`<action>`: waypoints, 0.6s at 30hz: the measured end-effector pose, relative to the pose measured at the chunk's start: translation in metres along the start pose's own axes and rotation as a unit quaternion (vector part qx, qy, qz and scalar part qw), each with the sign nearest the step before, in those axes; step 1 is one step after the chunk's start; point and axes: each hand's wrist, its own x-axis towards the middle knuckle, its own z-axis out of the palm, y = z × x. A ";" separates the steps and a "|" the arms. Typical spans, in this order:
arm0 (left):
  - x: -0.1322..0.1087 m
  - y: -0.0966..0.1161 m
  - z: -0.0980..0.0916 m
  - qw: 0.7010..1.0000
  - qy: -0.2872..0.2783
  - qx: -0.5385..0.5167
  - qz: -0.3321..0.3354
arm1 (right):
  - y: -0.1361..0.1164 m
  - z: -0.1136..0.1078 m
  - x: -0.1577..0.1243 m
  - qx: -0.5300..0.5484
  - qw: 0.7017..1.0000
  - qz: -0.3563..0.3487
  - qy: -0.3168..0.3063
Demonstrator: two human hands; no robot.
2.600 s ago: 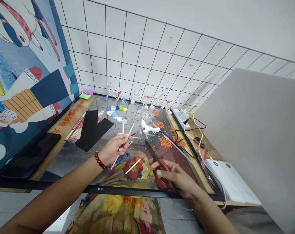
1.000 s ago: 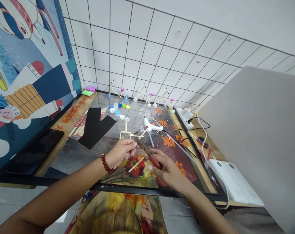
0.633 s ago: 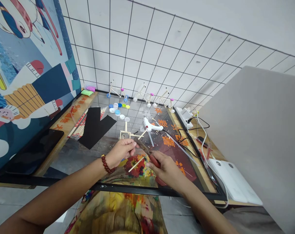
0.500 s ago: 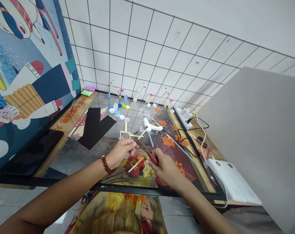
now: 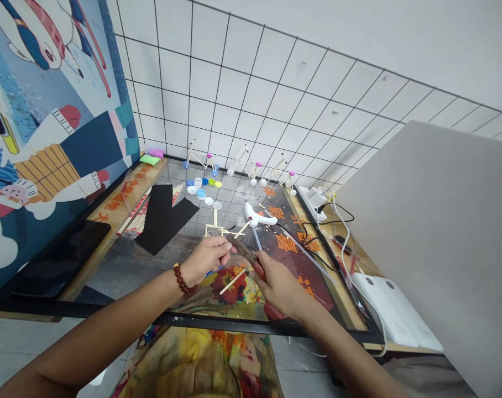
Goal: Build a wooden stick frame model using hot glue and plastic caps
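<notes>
My left hand (image 5: 207, 258), with a dark red bead bracelet at the wrist, is closed in a pinch on a thin wooden stick. My right hand (image 5: 282, 284) is wrapped round red-handled scissors (image 5: 251, 263), whose dark blades reach left to the fingertips of my left hand. A loose wooden stick (image 5: 232, 281) lies on the glass table top just below the two hands. A small frame of glued sticks (image 5: 218, 228) lies just beyond my left hand.
A white glue gun (image 5: 257, 216) lies past the hands. Bottle caps (image 5: 201, 187), black paper (image 5: 163, 216) and a bundle of sticks (image 5: 137, 213) lie to the left. Three stick models (image 5: 240, 165) stand by the tiled wall. A power strip (image 5: 315, 198), cables and a white device (image 5: 394, 316) sit right.
My right hand has brought the scissors up and left until the blades meet the stick in my left hand. The stick is lower and more hidden in my fingers than before.
</notes>
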 end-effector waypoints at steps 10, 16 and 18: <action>-0.001 0.000 0.002 0.999 0.003 0.012 -0.048 | 0.008 0.004 0.004 -0.004 1.000 -0.009 -0.018; -0.001 0.001 0.002 0.999 0.047 0.022 -0.009 | 0.000 0.001 0.013 -0.076 0.997 0.000 0.014; -0.001 0.003 0.002 0.998 0.054 0.011 -0.004 | -0.002 -0.003 0.017 -0.100 0.995 0.000 0.022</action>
